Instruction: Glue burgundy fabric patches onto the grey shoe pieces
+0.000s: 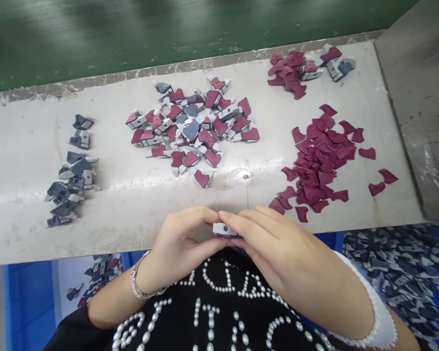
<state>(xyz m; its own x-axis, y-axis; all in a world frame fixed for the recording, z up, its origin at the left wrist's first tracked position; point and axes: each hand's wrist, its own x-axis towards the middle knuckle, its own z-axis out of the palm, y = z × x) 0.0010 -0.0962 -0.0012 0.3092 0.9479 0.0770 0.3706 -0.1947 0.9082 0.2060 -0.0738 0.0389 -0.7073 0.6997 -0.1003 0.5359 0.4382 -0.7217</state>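
A small white and dark part with a round hole in its side is pinched between my two hands, close to the table's front edge. My left hand holds it from the left with thumb and fingertips. From the right, my right hand closes over its top and hides much of it. Ahead lies a heap of grey-white parts with maroon or dark faces. Loose maroon pieces are spread in a pile on the right.
Dark grey-white parts form a column on the table at left. Maroon pieces and several parts lie back right. A metal panel borders the right side. Below the edge are a blue bin and many dark parts.
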